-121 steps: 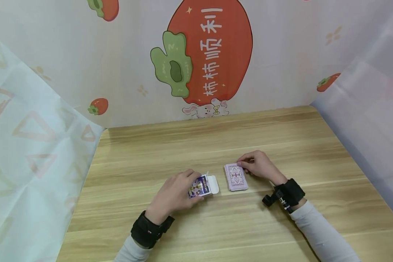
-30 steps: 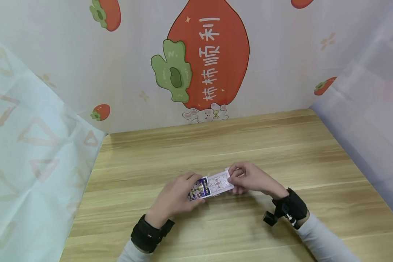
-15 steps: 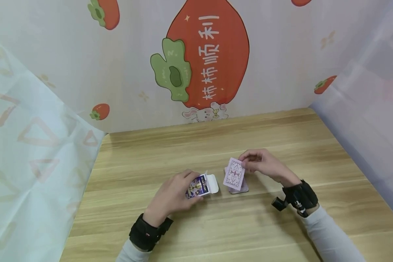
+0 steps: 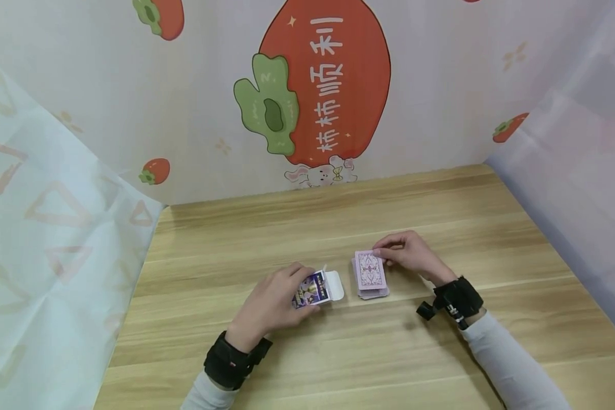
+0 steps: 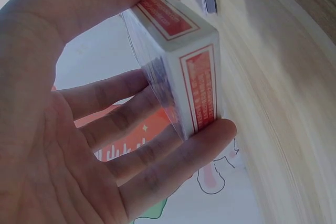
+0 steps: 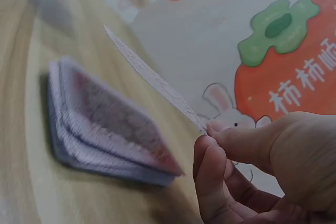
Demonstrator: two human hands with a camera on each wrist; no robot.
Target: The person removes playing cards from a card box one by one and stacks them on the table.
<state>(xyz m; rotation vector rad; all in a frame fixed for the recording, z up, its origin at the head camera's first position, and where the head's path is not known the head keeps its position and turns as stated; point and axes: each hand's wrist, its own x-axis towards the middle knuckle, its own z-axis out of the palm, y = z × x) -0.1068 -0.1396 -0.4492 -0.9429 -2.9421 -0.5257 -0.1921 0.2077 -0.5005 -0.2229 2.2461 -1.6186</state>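
Observation:
My left hand (image 4: 277, 299) holds a purple-fronted card box (image 4: 310, 289), its white end flap (image 4: 334, 286) sticking out to the right. In the left wrist view the thumb and fingers grip the box edges (image 5: 197, 85), with red panels on white sides. Just right of the flap, a deck of playing cards (image 6: 115, 124) lies on the table in a slightly uneven pile. Over it, my right hand (image 4: 407, 253) pinches one patterned playing card (image 4: 371, 270) by its upper right corner. The right wrist view shows this card (image 6: 152, 82) nearly edge-on, raised above the deck, between thumb and index finger.
A wood-grain table (image 4: 266, 239) carries everything. Behind it hangs a white cloth backdrop (image 4: 200, 102) printed with a big red persimmon, and further cloth (image 4: 46, 273) closes off the left side. Each wrist wears a black band (image 4: 233, 361).
One second ago the right hand held a card at the box's mouth. It has since moved right, and a card now hangs over the deck, straighter than half a second ago. The left hand barely moved.

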